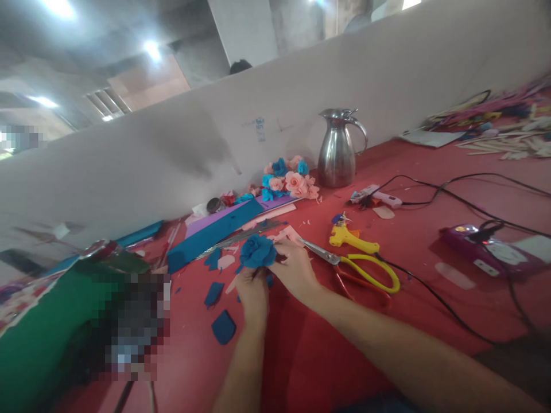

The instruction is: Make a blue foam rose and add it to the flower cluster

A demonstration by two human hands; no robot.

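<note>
A blue paper flower with layered petals is held up over the red table. My left hand grips it from below, its fingers closed under the petals. At the flower's right side, my right hand has its fingers bent against the petals; part of the fingertips is hidden. Cut blue paper pieces lie left of my hands. Just right of my right hand are scissors with one yellow and one red handle, their blades pointing toward it. A yellow glue gun lies behind the scissors.
Finished pink and blue paper flowers sit by the wall beside a steel jug. A blue paper strip lies behind my hands. Black cords run right to a purple power strip. A green object stands at left.
</note>
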